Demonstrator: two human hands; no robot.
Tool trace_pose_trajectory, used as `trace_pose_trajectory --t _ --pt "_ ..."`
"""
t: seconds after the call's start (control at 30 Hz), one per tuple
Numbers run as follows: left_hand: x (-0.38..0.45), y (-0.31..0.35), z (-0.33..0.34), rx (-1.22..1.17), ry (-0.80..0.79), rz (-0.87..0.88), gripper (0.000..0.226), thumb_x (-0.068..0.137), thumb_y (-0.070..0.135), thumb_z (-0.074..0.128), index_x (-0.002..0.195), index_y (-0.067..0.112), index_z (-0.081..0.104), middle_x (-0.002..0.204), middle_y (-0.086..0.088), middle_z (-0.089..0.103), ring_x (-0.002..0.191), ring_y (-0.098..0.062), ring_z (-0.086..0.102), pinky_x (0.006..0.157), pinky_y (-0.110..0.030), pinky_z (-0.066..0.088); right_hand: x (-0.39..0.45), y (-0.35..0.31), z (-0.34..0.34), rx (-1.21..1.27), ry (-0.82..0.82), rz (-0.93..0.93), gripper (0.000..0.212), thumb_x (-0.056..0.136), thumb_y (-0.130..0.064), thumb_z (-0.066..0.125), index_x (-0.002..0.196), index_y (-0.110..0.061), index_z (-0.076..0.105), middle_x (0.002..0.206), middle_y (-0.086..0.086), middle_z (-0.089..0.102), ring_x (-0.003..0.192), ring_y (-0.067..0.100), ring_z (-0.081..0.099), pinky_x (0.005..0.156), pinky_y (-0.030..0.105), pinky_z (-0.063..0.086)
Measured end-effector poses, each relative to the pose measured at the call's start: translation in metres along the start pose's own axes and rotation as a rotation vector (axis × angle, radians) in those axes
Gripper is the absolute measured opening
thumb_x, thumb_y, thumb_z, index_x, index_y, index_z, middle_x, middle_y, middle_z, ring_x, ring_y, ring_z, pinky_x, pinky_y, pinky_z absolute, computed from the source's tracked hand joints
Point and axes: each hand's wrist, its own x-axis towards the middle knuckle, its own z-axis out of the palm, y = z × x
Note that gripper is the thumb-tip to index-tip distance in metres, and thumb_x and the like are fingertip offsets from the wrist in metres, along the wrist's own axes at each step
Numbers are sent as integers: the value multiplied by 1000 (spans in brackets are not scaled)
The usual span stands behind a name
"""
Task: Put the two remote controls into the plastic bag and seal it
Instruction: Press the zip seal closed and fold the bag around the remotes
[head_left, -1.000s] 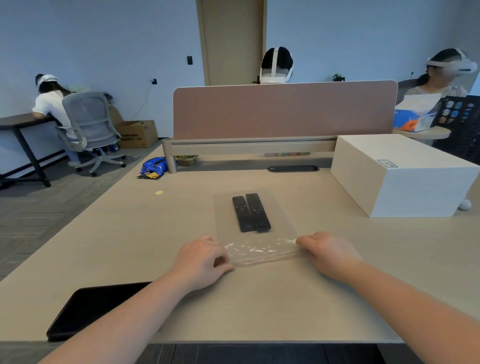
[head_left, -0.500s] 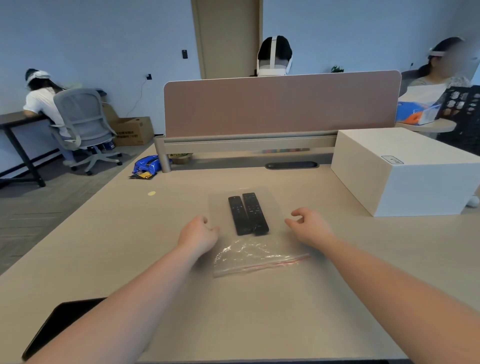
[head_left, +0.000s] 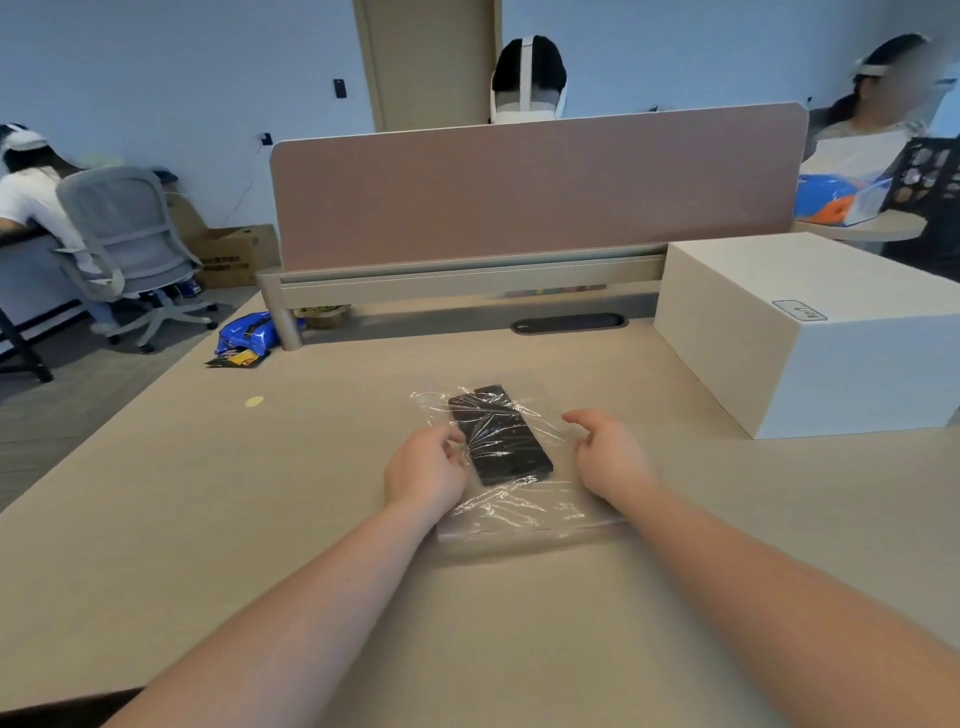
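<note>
Our left fingers (head_left: 451, 442) curl against the left edge of the plastic bag (head_left: 514, 499), touching the film beside the remote controls (head_left: 500, 435); whether they actually pinch the plastic we cannot tell. The left hand (head_left: 423, 470) rests low on the desk (head_left: 208, 519) there. Our right fingers (head_left: 582, 418) are spread and loosely bent, holding nothing, just right of the bag, and the right hand (head_left: 608, 452) hovers near its right edge. The two black remotes lie side by side inside the clear, wrinkled bag, which sits flat on the desk between our hands, its strip end toward us. To the far right stands a white box (head_left: 810, 332), well apart from the bag. A pink divider panel (head_left: 535, 187) runs along the far edge of the desk.
</note>
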Motion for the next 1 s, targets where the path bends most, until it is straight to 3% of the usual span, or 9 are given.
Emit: trace_pose_trajectory --t 0.1,0.43,0.6,0.87,1.0 --pt "17 20 25 -39 -12 83 23 84 9 50 96 22 64 105 -4 68 99 -27 60 83 -35 47 11 21 -7 -79 121 -43 42 94 -8 42 129 -24 57 128 10 60 116 30 56 96 36 47" --pt "71 82 90 -99 -57 243 20 83 5 49 93 11 65 103 -12 67 98 -31 58 81 -36 46 67 59 -38 -273 296 50 44 88 0 45 126 -18 57 114 14 59 117 31 46 85 39 47" --pt "98 105 112 -99 -75 283 19 84 4 48 93 8 65 104 -14 66 98 -32 57 81 -37 46 95 65 -52 -441 300 79 40 85 4 44 117 -14 59 112 13 56 112 31 47 71 35 44" --pt "115 127 130 -73 -93 296 22 84 3 46 99 8 62 110 -15 61 101 -33 55 84 -37 45 118 63 -60 -587 345 116 30 89 4 44 114 -8 56 119 14 53 117 32 43 77 37 48" --pt "111 123 129 -47 -89 297 19 86 8 44 96 10 61 107 -13 58 98 -34 55 80 -39 46 112 65 -60 -710 295 62 30 90 0 46 117 -11 52 124 13 44 117 32 40 69 37 45"
